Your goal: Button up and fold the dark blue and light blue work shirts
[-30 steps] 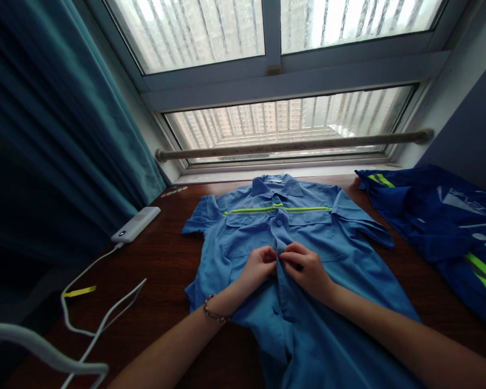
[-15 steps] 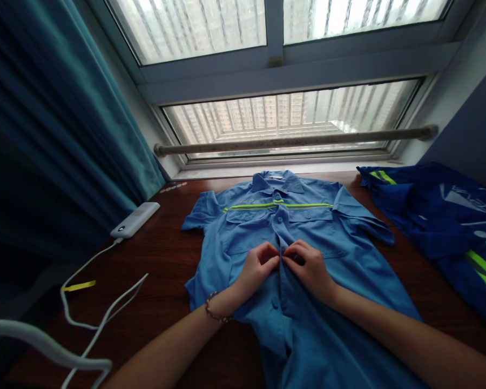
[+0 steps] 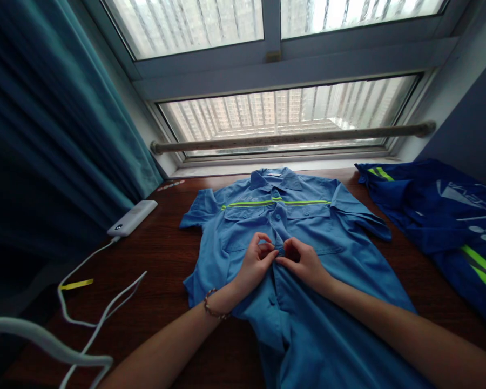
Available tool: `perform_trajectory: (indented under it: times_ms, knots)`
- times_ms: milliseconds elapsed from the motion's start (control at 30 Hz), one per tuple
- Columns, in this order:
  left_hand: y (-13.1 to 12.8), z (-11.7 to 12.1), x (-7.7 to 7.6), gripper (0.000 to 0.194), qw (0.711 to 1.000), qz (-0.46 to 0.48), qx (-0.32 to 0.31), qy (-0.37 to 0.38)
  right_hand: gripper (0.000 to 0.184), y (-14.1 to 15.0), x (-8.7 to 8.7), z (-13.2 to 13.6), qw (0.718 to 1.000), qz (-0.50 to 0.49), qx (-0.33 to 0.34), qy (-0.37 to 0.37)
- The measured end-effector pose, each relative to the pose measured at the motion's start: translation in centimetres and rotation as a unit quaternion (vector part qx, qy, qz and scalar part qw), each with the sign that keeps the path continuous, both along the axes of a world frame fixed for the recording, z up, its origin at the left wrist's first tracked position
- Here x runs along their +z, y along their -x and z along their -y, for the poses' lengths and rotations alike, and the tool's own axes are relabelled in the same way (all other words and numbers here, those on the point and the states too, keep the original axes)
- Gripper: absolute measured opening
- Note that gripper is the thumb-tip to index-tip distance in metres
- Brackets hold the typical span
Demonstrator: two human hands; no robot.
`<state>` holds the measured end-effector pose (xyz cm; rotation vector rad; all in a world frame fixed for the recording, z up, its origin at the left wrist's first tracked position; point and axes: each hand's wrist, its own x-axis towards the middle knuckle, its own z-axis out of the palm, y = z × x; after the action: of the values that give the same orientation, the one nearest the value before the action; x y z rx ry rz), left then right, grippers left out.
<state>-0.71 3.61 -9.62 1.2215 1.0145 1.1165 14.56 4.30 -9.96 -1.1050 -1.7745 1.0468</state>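
A light blue short-sleeved work shirt [image 3: 332,281] with a yellow-green stripe across the chest lies front side up, its collar toward the window. My left hand [image 3: 256,260] pinches the shirt's front placket at mid-chest between thumb and fingers. Opposite it, my right hand [image 3: 303,262] grips the same placket, fingertips almost touching those of the left. Whatever button sits between the fingertips is hidden. Above the hands a button [image 3: 278,217] shows on the placket, and another lies below them on the front edge.
The shirt rests on a dark wooden table [image 3: 166,254]. To the right lies a darker blue garment [image 3: 421,216] with yellow-green stripes. At left are a white power bank [image 3: 133,218] and its white cable [image 3: 101,319]. A metal rail [image 3: 291,139] crosses the window behind.
Both hands stay at the same spot on the placket. The fingertips have closed in over the front edge, and the left fingers are slightly more raised. The view has shifted a little.
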Motion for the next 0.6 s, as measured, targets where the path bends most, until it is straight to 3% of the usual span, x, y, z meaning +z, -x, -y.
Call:
perform_trajectory:
  times_ms: [167, 400, 500, 600]
  knots:
    - [-0.2, 0.2, 0.3, 0.033, 0.999, 0.008, -0.032, 0.005, 0.032, -0.2, -0.4, -0.8, 0.995, -0.048, 0.046, 0.072]
    - [-0.1, 0.3, 0.3, 0.032, 0.996, -0.057, -0.06, -0.026, 0.038, -0.4, -0.5, -2.1, 0.96, -0.12, 0.095, 0.233]
    - [0.1, 0.2, 0.3, 0.03, 0.992, -0.114, -0.049, -0.038, 0.038, -0.7, 0.3, -2.5, 0.979, -0.057, 0.057, 0.188]
    - [0.2, -0.4, 0.4, 0.032, 0.98, -0.186, -0.038, -0.064, 0.035, -0.7, 2.4, -1.2, 0.993, 0.041, 0.032, 0.106]
